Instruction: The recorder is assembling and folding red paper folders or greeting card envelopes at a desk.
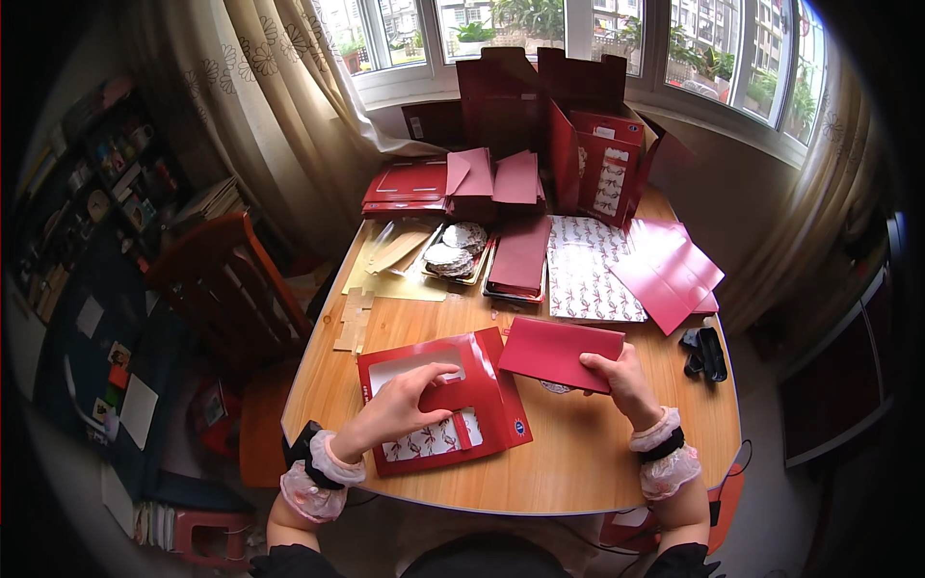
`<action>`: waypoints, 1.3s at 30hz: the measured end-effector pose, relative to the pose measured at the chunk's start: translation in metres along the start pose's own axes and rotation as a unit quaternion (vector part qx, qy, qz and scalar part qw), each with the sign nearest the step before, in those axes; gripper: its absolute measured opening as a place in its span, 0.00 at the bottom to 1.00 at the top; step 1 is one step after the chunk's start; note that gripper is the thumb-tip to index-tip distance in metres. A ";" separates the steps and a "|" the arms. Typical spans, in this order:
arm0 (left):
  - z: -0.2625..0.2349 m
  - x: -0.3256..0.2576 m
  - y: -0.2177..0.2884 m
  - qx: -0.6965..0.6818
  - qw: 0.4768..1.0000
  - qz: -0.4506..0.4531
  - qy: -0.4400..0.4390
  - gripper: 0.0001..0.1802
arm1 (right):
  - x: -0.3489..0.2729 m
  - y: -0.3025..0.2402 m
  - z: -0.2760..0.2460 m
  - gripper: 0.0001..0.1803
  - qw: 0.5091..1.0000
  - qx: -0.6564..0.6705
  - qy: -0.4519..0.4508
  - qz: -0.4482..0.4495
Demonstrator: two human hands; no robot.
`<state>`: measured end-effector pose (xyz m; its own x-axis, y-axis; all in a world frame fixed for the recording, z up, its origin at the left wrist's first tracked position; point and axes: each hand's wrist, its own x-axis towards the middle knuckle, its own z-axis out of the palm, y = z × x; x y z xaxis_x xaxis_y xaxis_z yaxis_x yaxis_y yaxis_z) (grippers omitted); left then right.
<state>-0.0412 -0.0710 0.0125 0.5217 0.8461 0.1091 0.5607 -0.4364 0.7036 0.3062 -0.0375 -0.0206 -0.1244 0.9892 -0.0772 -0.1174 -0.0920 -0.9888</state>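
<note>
My right hand [626,382] grips a dark red rectangular card panel [559,349] at its right end, thumb on top. A small white patterned edge [555,387] peeks out beneath the panel; the rest of it is hidden. My left hand [397,408] hovers over or rests on a flat red box [496,414], with index finger and thumb apart; contact is hard to tell. This box lies tilted at the table's near side. It has cut-out windows, and white patterned paper [414,443] shows through the lower one.
Across the wooden table [588,462] stand stacked red cards [520,255], patterned round pieces [451,252] in a tray, a patterned sheet [590,265], glossy pink-red sheets [670,279] and tall open red boxes [597,144]. A black object [706,354] lies at right; a wooden chair [231,318] stands left.
</note>
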 end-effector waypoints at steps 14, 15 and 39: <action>-0.003 -0.006 0.019 0.008 0.993 0.071 0.092 0.28 | -0.005 -0.014 0.001 0.19 0.993 0.074 -0.071 0.053; -0.003 -0.006 0.018 -0.002 0.993 0.072 0.089 0.28 | -0.005 -0.013 0.002 0.19 0.993 0.073 -0.072 0.054; 0.003 -0.002 0.017 -0.040 0.989 0.136 -0.035 0.28 | -0.008 -0.017 0.003 0.20 0.987 0.069 -0.118 0.089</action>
<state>-0.0304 -0.0808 0.0224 0.6910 0.6763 0.2550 0.3430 -0.6173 0.7080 0.3064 -0.0445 -0.0028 -0.3787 0.9034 -0.2009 -0.2036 -0.2931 -0.9342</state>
